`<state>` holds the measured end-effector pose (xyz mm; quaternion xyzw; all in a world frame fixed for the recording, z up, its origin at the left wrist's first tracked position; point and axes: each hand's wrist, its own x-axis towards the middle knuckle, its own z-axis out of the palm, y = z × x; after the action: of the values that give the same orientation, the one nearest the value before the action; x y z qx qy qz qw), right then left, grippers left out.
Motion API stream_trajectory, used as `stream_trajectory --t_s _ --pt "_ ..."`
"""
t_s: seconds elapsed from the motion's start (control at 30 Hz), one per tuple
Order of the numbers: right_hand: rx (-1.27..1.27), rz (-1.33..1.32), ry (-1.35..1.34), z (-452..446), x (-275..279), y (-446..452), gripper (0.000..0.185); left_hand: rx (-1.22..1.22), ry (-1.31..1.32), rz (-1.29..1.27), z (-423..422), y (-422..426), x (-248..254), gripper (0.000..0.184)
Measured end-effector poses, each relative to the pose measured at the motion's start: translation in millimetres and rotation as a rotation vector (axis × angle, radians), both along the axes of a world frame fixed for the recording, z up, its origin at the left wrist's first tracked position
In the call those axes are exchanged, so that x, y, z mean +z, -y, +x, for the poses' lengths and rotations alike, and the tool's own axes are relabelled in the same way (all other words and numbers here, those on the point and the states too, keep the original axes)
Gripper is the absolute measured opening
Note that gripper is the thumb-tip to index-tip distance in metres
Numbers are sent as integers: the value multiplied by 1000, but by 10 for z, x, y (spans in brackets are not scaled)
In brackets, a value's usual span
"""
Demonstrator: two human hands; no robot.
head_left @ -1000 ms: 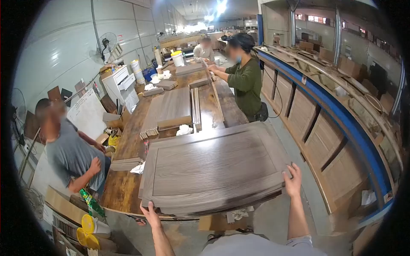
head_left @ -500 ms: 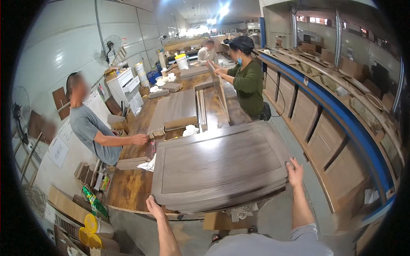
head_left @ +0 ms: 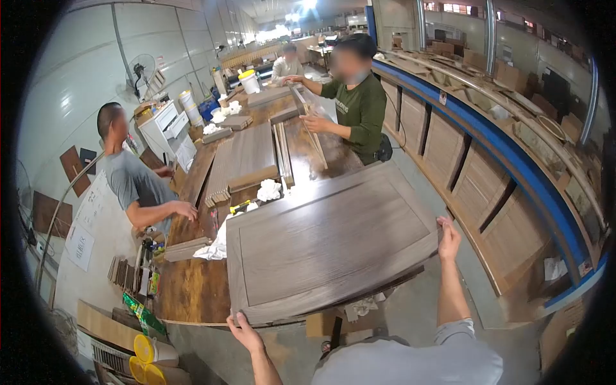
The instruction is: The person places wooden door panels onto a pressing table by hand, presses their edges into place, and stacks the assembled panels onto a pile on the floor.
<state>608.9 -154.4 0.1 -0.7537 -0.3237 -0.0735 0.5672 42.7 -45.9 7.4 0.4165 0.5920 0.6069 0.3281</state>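
Note:
A grey-brown wood-grain cabinet door (head_left: pixel 330 240) with a recessed centre panel spans the near end of the work table (head_left: pixel 186 289). My left hand (head_left: pixel 247 333) grips its near left corner, thumb on top and the other fingers partly hidden. At the right edge, my right hand (head_left: pixel 449 239) is closed on the frame, fingertips over the edge. The door sits slightly tilted, and a dark edge beneath its near right side shows more boards, mostly covered. White cloths (head_left: pixel 215 247) lie just beyond the door's left side.
Stacked panels (head_left: pixel 253 154) and narrow strips (head_left: pixel 220 170) lie along the table. A person in grey (head_left: pixel 131 179) stands left, and one in green (head_left: pixel 359 109) handles a board across the table. Yellow-lidded buckets (head_left: pixel 154 353) stand at lower left. A blue-edged rack (head_left: pixel 487 138) runs along the right.
The cabinet door has risen off the boards under it and shifted slightly, both hands moving with it. The person in grey has drawn a hand back from the strips.

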Motion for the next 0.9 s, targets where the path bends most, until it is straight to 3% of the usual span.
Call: stream_trajectory --t_s 0.07,0.13,0.27,0.37,0.5,0.63,0.7,0.77,0.83,0.9 --pt "47 269 -291 24 -9 -70 41 29 55 68 136 -53 39 30" --pt "62 248 -327 46 19 -64 41 101 103 154 241 -149 37 43" --pt "27 225 -405 83 60 -135 40 68 36 150 274 -274 -58 41" --pt "32 153 -321 204 -5 -165 41 30 94 195 197 -420 -288 34" --pt "141 149 -365 128 43 -163 43 198 99 245 212 -573 -398 25" --pt "174 16 -354 57 198 -62 49 207 177 238 272 -516 -279 30" --pt "230 121 -418 173 -27 -2 43 227 113 258 203 -527 -265 32" --pt "153 88 -343 -102 70 150 43 232 138 285 105 -616 -347 33" --pt "99 95 -439 -413 246 284 43 234 161 288 32 -641 -312 35" --pt "126 163 -428 -436 68 386 44 206 164 291 -26 -659 -277 35"
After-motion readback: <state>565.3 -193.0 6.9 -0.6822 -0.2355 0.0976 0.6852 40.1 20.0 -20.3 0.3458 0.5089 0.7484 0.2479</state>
